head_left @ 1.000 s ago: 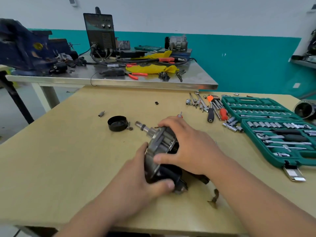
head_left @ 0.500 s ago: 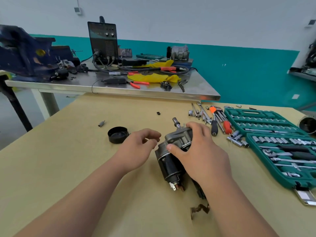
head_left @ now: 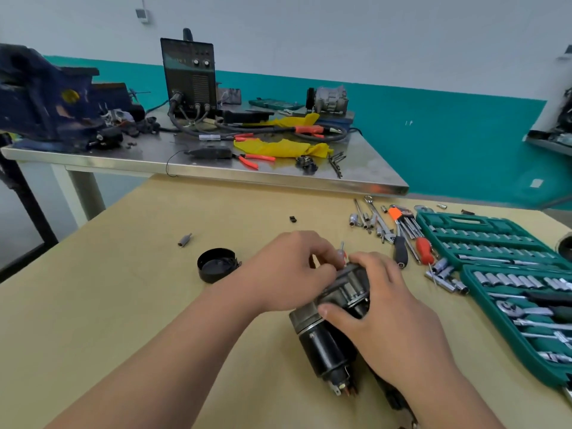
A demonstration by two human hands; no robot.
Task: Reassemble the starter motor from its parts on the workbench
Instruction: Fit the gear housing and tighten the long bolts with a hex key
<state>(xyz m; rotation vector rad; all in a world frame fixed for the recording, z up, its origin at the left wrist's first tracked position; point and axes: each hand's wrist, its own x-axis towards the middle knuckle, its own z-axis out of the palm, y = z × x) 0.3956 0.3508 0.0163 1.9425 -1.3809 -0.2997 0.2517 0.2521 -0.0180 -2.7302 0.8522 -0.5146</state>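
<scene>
At the wooden desk [head_left: 123,305], you work on the starter motor [head_left: 322,342], which lies near the front edge between your forearms. Its black cylindrical body and terminal end point toward you, and its grey cast housing points away.

Your right grip [head_left: 393,320] clasps that housing from above, with the thumb pressed to the near side and the fingers wrapped over the top. Your left grip [head_left: 288,270] reaches in from the other side with its fingers curled tight against the motor's far end. Whether they pinch a part there is hidden behind the knuckles.

A black round cap [head_left: 216,264] sits apart on the desk to the left. An open green socket case [head_left: 458,219] lies to the right, with a black-handled screwdriver [head_left: 399,255] and loose sockets scattered between the case and the motor.

The motor looks like a dense, rigid lump of steel and cast metal. Expect real weight, no give, and a tendency to roll on its round body. The smooth black cylinder probably offers poor purchase. The ribbed grey housing is likely the better place to hold, with the palm over it as you have it now. The thin terminals at the near end look the easiest parts to bend, so avoid bearing down on them or resting the unit's weight there.
</scene>
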